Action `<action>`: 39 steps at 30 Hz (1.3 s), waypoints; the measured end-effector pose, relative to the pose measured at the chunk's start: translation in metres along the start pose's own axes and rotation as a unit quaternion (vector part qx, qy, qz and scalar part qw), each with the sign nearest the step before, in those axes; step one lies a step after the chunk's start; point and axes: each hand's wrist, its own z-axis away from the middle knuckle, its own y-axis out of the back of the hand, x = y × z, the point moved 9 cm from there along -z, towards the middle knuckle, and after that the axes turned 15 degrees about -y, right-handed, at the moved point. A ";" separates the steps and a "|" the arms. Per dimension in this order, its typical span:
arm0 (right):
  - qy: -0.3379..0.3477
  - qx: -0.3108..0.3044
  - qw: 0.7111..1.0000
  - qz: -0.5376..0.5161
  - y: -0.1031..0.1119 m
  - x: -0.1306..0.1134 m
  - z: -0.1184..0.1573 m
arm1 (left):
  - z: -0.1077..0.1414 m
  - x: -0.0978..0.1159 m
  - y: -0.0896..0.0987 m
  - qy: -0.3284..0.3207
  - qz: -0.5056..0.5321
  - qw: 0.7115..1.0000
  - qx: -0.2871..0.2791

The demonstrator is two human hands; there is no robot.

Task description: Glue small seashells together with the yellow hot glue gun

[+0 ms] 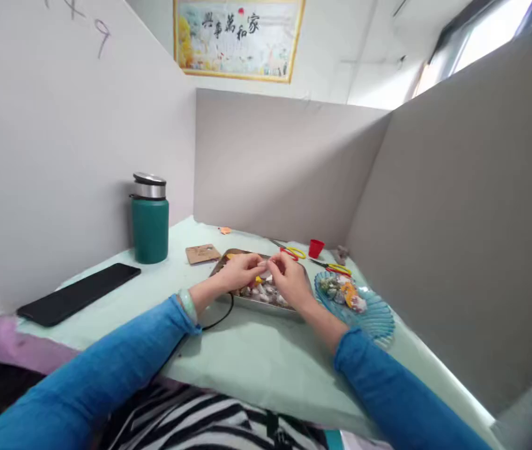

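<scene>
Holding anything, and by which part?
The left hand and right hand seem to pinch a small pale piece above the tray; which part can't be told.

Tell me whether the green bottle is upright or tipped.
Upright: the green bottle stands on its base on the table, metal cap at the top.

We've got a green bottle upright at left, metal lid on, with a black slab flat nearer us and a cardboard piece to the bottle's right. Far side: small orange bit, a red cup between two red-and-yellow scissors. We see grey panels on three sides, scribbles on the left one, framed poster behind, window upper right.
</scene>
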 end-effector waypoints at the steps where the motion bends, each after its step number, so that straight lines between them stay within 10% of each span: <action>1: 0.004 0.000 1.000 0.002 0.000 0.000 0.000 | 0.000 0.001 0.000 -0.002 0.001 1.000 -0.002; 39: 0.059 0.007 0.998 0.026 -0.002 -0.002 0.002 | 0.001 -0.003 -0.001 0.009 0.017 1.000 -0.001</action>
